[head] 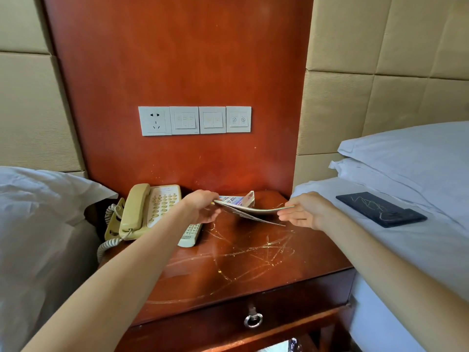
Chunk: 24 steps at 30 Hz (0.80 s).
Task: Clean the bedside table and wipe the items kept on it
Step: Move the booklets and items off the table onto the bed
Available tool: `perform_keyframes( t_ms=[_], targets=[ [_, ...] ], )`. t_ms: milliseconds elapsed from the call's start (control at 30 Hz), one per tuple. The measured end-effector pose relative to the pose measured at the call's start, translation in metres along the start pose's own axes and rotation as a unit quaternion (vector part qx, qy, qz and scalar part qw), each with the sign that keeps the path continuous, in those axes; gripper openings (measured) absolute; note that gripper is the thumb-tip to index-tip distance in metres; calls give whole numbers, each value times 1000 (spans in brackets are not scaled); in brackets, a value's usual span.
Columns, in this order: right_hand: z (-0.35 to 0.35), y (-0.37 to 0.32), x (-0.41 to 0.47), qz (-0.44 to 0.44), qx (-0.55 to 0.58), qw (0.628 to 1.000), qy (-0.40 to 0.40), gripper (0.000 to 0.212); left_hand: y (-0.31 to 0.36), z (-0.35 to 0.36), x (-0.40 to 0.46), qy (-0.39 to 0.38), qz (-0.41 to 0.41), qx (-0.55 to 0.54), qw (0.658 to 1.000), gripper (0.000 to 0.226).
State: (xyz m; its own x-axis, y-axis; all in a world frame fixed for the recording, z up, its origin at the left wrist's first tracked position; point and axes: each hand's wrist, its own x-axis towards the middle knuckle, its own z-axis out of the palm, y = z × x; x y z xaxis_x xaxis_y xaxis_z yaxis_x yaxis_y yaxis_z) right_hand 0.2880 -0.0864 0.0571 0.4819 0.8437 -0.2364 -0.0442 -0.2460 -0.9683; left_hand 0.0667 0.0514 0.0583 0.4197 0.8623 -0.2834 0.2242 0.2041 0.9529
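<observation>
Table (243,270): scratched top, one drawer ring in front. Above its back half, left hand (203,209) and right hand (303,212) each pinch an end of the cards (250,212), clear of the wood. Best lifted level, ends gripped firmly, and set aside before wiping. Left of them: one remote (190,233), one phone (147,212). Behind: one acrylic stand (247,198).

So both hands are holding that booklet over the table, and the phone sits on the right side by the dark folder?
Not quite. The head view shows the phone on the table's left side; the dark folder lies on the right bed. Both hands, left and right, hold the booklet.
</observation>
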Motion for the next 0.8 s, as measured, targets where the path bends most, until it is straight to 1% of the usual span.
perform_keyframes(
  t_ms=[100,200,333,433,533,633,700,767,800],
  targets=[
    [-5,-3,-2,6,-10,1000,-15,25,12,-1,-8,-8,11,-10,1000,16],
    [-9,-9,-5,6,-21,1000,-11,23,25,-3,-18,-16,26,2,1000,20],
    [-11,-18,-12,-1,-49,999,-9,21,44,-9,-29,-34,58,35,997,15],
    [-11,-22,-18,-25,-69,997,-12,21,56,-11,-41,-41,80,54,995,11],
    [-8,-23,-21,-49,-74,996,2,21,64,-13,-49,-27,130,74,988,16],
    [-2,-22,-22,-68,-39,997,16,27,67,-12,-52,-8,189,72,979,20],
    [1,-20,-20,-85,-32,996,20,25,66,-12,-51,5,221,51,974,36],
    [6,-19,-18,-110,-43,993,24,30,61,-12,-48,39,266,65,961,44],
    [8,-19,-17,-122,-44,991,32,31,59,-12,-45,58,292,79,951,40]
  ],
)
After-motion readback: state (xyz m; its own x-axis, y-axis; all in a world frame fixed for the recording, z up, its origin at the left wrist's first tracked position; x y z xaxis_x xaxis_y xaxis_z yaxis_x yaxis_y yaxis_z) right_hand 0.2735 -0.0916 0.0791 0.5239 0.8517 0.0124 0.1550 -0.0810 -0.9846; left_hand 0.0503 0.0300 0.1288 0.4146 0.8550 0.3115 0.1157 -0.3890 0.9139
